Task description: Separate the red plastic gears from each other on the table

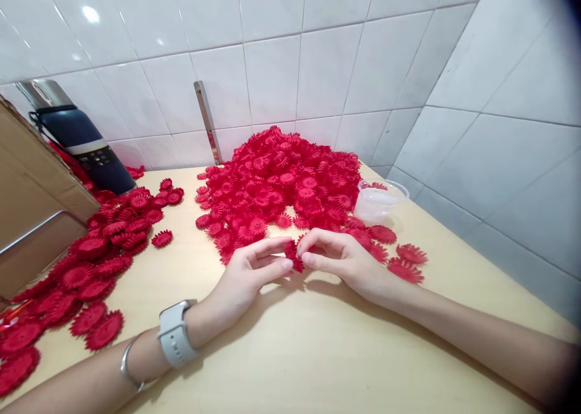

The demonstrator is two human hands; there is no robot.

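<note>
Between my two hands, just above the table, is a small red flower-shaped piece (295,256) with a toothed edge, tilted on its side. My left hand (254,269), with a watch at the wrist, pinches its left side between thumb and fingers. From the right, my right hand (338,258) has its thumb and index finger closed at the piece's other side; whether anything else is between those fingertips is hidden. Right behind the hands rises a large heap of similar red pieces (281,178). Several flat red pieces (405,270) lie beside my right forearm.
A clear plastic cup (379,202) stands right of the heap. More red pieces (95,262) spread along the left, beside a cardboard box (36,196) and a dark blue bottle (88,138). A metal strip (207,123) leans on the tiled wall (272,75) behind the table (308,353).
</note>
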